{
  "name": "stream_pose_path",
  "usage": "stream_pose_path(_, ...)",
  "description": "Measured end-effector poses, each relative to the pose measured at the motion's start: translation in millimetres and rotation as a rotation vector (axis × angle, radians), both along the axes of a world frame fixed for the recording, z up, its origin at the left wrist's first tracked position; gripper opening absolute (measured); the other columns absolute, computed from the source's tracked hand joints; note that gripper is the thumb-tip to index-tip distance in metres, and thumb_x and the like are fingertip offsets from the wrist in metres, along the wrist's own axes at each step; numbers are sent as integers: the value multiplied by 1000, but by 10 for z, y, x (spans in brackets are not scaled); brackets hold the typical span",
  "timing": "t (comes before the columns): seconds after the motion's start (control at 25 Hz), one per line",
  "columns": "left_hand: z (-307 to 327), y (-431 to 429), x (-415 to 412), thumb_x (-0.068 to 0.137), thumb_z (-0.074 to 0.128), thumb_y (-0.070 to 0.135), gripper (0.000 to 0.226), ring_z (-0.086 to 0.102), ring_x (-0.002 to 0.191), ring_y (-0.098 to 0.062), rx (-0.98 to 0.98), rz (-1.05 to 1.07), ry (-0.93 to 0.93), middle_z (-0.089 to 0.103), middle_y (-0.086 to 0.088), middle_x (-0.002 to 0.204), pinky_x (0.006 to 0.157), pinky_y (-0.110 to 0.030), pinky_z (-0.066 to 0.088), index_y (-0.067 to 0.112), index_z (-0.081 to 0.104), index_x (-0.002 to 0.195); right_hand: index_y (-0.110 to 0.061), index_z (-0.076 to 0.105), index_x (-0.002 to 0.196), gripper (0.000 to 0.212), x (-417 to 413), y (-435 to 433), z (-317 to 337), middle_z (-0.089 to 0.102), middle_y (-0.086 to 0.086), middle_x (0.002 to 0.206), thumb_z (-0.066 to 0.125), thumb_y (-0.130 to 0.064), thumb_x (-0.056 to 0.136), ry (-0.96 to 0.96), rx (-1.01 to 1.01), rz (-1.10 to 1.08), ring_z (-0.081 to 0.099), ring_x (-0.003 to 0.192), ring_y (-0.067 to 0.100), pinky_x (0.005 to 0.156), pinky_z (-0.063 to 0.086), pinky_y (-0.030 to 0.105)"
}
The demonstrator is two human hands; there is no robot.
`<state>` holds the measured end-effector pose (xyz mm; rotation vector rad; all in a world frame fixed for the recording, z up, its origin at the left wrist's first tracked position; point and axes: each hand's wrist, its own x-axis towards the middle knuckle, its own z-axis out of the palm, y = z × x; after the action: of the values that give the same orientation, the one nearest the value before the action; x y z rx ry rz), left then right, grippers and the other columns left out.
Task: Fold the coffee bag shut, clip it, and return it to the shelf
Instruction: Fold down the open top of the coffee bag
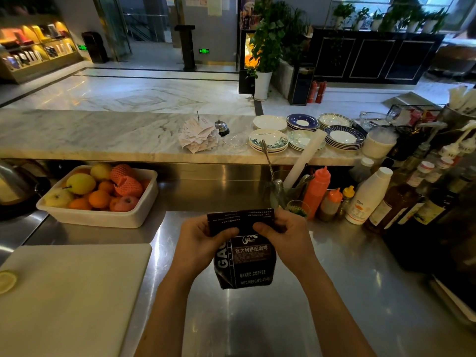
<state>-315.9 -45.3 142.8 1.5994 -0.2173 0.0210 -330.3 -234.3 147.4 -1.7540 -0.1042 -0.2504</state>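
Observation:
A black coffee bag [247, 264] with white lettering stands upright on the steel counter [257, 318] in front of me. Its top flap is bent over toward me. My left hand [203, 240] grips the flap's left end, thumb on the front. My right hand [283, 237] grips the flap's right end the same way. No clip shows in view. The lower body of the bag is uncovered between my wrists.
A white cutting board [72, 297] lies at the left. A white tub of fruit [103, 215] sits behind it. Sauce bottles [316, 191] and syrup bottles [391, 204] crowd the right. Stacked plates [304, 135] and a receipt spike [198, 135] stand on the marble ledge.

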Motion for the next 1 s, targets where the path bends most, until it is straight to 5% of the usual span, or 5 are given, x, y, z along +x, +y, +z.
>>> stream_pose_path(0.16, 48, 26, 1, 75, 75, -1, 20, 76, 85, -25, -11, -11, -24, 79, -9, 90, 77, -39, 60, 11, 77, 91, -32, 68, 97, 26, -20, -48, 4, 75, -4, 99, 74, -13, 81, 124, -1, 182, 70, 97, 11, 84, 58, 33)
stream_pose_path(0.32, 73, 17, -40, 74, 75, 2, 19, 76, 82, -21, 33, -23, -63, 79, -7, 89, 75, -35, 61, 13, 76, 90, -30, 74, 93, 24, -25, -4, 4, 77, 0, 93, 72, -8, 82, 94, -9, 137, 73, 90, 16, 81, 59, 38)
stream_pose_path(0.48, 84, 74, -35, 71, 75, 10, 27, 75, 91, -23, -35, -161, 34, 78, -8, 98, 77, -32, 60, 13, 73, 98, -30, 74, 90, 29, -43, -7, 30, 78, -7, 88, 72, -2, 81, 44, 44, 127, 73, 87, 14, 75, 59, 28)
stream_pose_path(0.8, 23, 52, -33, 80, 66, -10, 23, 75, 89, -26, -41, -113, 28, 77, -14, 96, 77, -30, 60, -2, 72, 101, -17, 72, 97, 24, -84, -73, 69, 77, 0, 94, 71, 0, 81, 63, 95, 204, 72, 91, 18, 76, 59, 28)
stream_pose_path(1.0, 47, 67, -54, 79, 70, -3, 26, 75, 91, -21, 19, -156, 29, 77, -11, 99, 76, -27, 59, 3, 71, 104, -21, 71, 81, 26, -29, -49, 51, 74, -7, 75, 70, 5, 80, -37, -23, 97, 71, 73, 11, 67, 57, 23)
